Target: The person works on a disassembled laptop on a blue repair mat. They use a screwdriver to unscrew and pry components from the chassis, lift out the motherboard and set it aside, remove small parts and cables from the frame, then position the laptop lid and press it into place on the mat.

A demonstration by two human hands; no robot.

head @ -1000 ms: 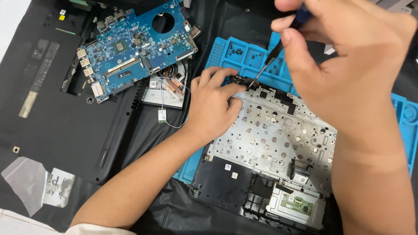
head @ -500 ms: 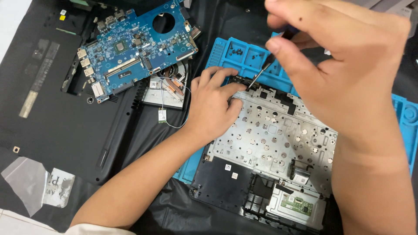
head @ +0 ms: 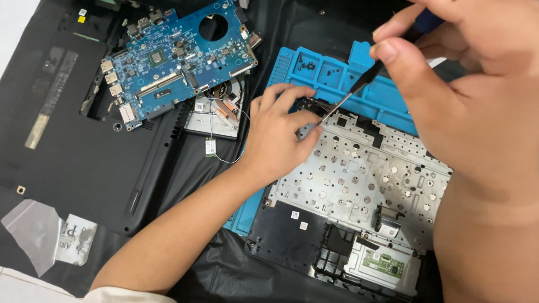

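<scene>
Hands: two, both the person's own.
Right hand [head: 477,84]: gripped one screwdriver [head: 359,87], tip down at the far edge of the keyboard frame.
Left hand [head: 281,132]: fingers bent, pressed flat on that frame's far-left corner, grasping nothing.
Keyboard frame [head: 365,179]: one, silver metal plate in a black shell, lying on one blue work mat [head: 337,73].
Circuit board [head: 174,62]: one, blue, resting on one black laptop base [head: 67,146] at the counter's far-left corner.
Plastic bag [head: 45,235]: one, clear, near-left corner.
</scene>
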